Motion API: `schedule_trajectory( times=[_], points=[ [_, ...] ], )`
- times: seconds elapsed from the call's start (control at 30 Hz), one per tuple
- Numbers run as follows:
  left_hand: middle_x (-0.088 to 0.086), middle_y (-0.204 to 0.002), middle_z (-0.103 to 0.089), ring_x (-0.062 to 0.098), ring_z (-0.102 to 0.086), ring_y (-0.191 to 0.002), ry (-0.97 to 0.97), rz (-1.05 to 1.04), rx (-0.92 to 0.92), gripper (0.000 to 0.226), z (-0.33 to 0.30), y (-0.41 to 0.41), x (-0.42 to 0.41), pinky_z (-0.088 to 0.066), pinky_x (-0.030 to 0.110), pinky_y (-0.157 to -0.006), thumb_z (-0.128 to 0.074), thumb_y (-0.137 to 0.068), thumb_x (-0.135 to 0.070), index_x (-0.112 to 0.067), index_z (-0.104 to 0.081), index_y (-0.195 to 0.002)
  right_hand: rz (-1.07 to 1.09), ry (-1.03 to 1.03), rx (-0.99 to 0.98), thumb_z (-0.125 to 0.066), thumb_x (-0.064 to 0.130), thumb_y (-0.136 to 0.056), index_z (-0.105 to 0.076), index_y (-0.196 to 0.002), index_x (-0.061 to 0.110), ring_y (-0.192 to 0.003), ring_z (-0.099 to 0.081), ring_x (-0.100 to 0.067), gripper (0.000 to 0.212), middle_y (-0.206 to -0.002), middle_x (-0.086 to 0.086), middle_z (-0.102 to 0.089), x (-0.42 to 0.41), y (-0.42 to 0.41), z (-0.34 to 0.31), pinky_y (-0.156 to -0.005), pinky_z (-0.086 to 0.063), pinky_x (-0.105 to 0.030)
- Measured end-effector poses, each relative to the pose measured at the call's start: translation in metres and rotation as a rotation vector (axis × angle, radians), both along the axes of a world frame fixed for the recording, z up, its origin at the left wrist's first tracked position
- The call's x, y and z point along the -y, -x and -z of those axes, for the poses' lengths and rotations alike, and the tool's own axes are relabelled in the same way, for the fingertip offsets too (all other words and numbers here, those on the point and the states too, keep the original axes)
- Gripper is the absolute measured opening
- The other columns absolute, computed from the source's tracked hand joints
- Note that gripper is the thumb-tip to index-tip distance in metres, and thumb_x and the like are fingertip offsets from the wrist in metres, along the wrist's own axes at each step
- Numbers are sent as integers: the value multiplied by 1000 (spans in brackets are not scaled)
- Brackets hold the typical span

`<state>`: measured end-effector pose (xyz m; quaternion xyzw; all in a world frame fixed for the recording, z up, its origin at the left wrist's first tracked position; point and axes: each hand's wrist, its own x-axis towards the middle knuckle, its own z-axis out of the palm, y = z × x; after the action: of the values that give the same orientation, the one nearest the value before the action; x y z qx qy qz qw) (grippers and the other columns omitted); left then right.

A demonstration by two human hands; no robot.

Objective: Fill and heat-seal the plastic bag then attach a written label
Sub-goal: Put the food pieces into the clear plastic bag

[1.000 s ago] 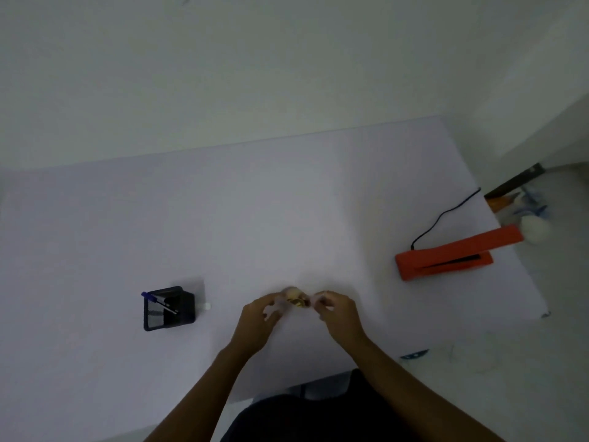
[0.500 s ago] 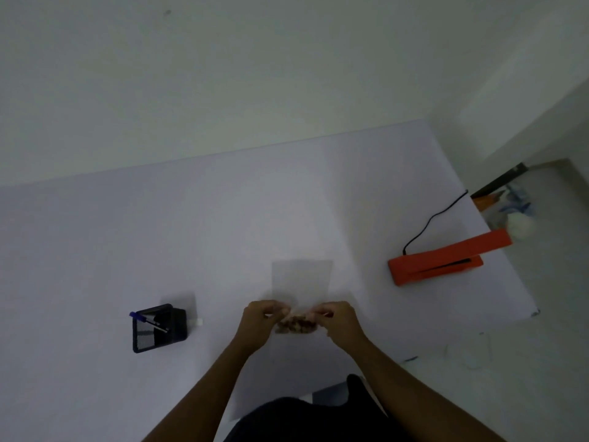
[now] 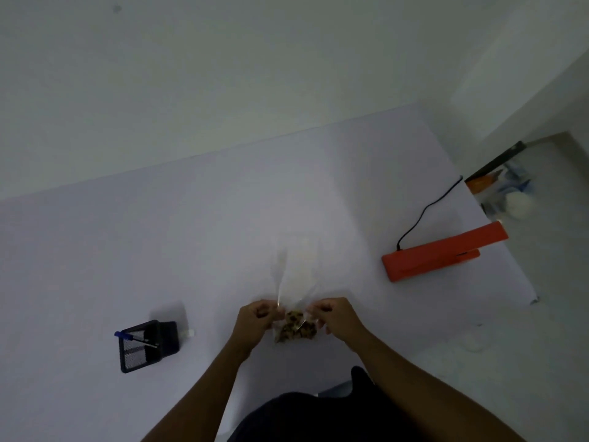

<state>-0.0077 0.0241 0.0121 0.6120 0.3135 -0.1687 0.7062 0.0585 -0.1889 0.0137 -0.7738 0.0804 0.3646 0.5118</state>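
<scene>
Head view: two hands hold a small clear bag over the white table (image 3: 223,218).
Left hand (image 3: 255,320): pinched tight on the bag's left side.
Right hand (image 3: 338,317): pinched tight on the bag's right side, a little apart from the other hand.
Plastic bag (image 3: 296,282): brown bits sit low near the person, and the empty top points away, probably so nothing spills.
Heat sealer (image 3: 443,253): orange, well off to the right, plugged in, likely waiting for the bag.
Pen (image 3: 134,338): in a black pen holder (image 3: 146,346) on the left, likely for the label.

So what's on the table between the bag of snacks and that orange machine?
Nothing. In the head view, only bare white table lies between the clear plastic bag and the orange heat sealer.
</scene>
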Motion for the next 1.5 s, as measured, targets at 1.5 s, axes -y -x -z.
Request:
schedule_trajectory(
  times=[1.5],
  points=[
    [-3, -83, -74, 14, -67, -78, -797, 124, -214, 10, 11, -20, 17, -42, 19, -65, -70, -83, -13, -20, -76, -88, 232, 295, -316, -88, 35, -71, -73, -63, 2, -48, -68, -24, 37, -60, -14, -73, -26, 4, 19, -44, -51, -28]
  ],
)
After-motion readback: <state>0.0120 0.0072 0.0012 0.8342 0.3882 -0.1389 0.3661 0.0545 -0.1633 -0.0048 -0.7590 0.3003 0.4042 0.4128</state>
